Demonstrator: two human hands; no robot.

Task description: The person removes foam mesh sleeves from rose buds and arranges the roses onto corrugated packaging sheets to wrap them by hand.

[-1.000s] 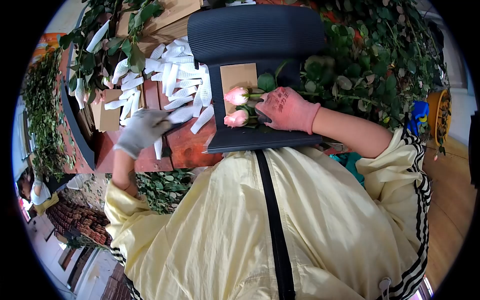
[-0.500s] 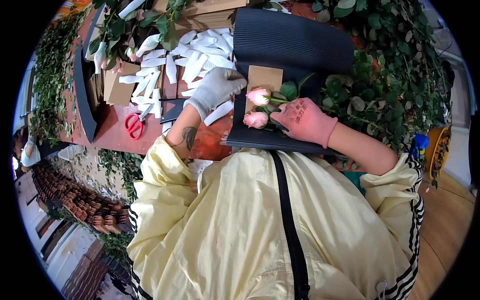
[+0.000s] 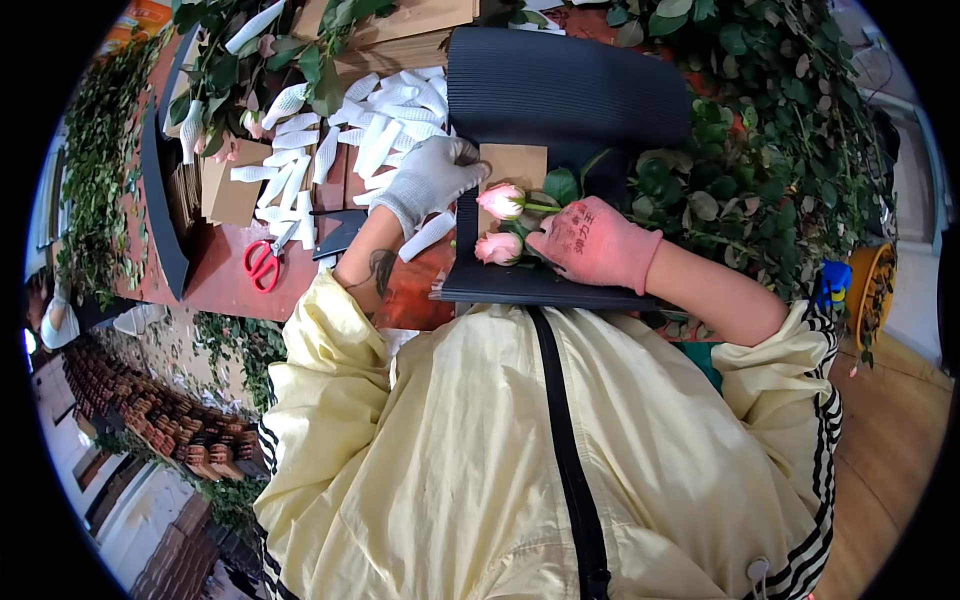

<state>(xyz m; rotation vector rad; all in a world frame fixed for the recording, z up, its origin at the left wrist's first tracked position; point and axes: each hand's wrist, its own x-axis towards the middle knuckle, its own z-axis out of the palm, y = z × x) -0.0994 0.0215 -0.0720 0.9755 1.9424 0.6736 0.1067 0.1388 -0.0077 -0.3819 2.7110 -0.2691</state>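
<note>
Left hand (image 3: 430, 182) now at cardboard (image 3: 515, 161), right grip (image 3: 598, 243) closed round roses (image 3: 500, 202)

The roses (image 3: 501, 201) are pale pink, the right glove (image 3: 598, 243) pink with dark print, the left glove (image 3: 430, 184) greyish white. The ridged mat (image 3: 565, 88) is black, the jacket (image 3: 460, 430) cream with black-and-white stripes.

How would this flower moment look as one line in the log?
left hand: gloved, by brown card; right hand: gloved, at stem beside two pink roses, grip hidden; red scissors: on table, unheld
</note>
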